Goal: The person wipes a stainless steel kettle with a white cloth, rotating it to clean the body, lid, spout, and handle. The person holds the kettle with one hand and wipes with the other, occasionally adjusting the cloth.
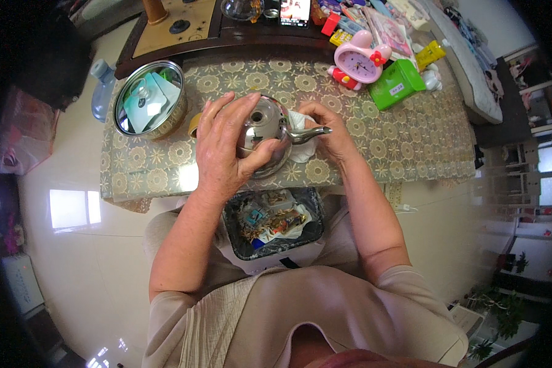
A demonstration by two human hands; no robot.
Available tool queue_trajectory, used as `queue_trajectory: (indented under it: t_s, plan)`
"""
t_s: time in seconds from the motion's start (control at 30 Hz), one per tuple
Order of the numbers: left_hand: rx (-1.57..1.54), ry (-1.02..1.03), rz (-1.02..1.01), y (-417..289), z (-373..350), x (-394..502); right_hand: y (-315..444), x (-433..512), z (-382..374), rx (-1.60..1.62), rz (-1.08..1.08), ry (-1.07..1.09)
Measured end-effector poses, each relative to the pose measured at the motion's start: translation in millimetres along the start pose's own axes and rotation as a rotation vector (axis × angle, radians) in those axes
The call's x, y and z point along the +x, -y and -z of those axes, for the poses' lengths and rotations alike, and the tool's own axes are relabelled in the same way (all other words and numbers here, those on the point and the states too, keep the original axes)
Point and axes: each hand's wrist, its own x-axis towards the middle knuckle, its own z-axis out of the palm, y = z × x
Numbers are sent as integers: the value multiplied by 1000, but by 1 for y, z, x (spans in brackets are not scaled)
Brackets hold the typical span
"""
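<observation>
A shiny metal teapot point(283, 154) with a clear lid knob stands on the patterned tablecloth point(368, 152), its spout pointing right. My left hand point(227, 142) lies over its left side and top, thumb across the front and fingers reaching over the lid. Beside the spout, my right hand point(329, 131) grips a white cloth or tissue point(303, 149) against the pot's right side; its fingertips are partly hidden. Part of a yellowish-brown round thing point(193, 125) shows behind my left hand.
A glass-lidded pot point(181, 87) stands at the left. A pink alarm clock point(359, 62) and a green box point(395, 85) are at the right, near piled packets. A lined waste bin point(323, 230) is below the table edge. A phone point(295, 11) stands at the back.
</observation>
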Motion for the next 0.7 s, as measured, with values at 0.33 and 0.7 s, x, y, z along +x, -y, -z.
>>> queue_trajectory:
  t_s: [0.33,0.7]
  plan:
    - [-10,15,7,1,1,1,26,-1,-20,328,69,35]
    - [-6,20,-1,1,3,1,37,-15,2,-224,53,130]
